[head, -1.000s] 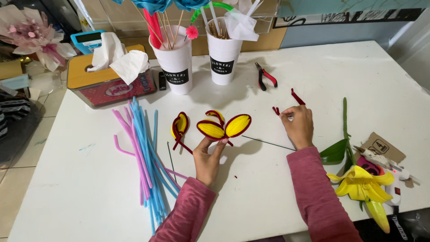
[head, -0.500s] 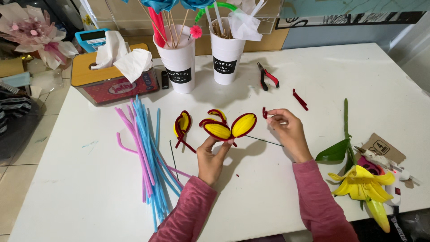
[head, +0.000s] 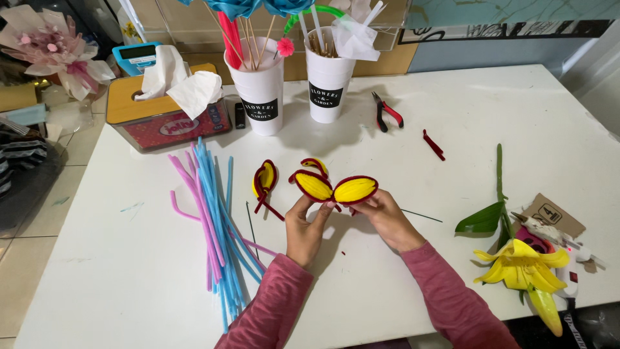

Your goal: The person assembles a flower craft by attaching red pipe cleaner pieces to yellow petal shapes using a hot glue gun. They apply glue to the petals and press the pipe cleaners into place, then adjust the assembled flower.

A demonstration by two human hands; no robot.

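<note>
- Closing in on the petals, the right hand point(head: 387, 220) has come over from the far right of the counter point(head: 516, 116), where a second ago it was pinching a short dark red piece; now it meets the left hand point(head: 305, 227) at the middle.
- Both hands now hold the same thing: a cluster of yellow petals edged in dark red point(head: 332, 187), raised just above the counter. The left grip is closed on the base of the left petal, and the right grip is closed under the right petal, fingertips pinching where the petals join.
- A thin wire point(head: 420, 215) trails out to the right from under the right hand, lying on the counter.
- One loose red-edged petal point(head: 265, 181) lies just left of the left grip, untouched and unmoved.
- The short red strip point(head: 434, 145) sits up and to the right of the right grip, well apart; the red-handled pliers point(head: 386, 111) lie beyond it.
- Blue and pink straws point(head: 210, 213) fan out to the left of the left grip.
- Judging from this, work has shifted from fetching a piece to joining it at the petals' base.
</note>
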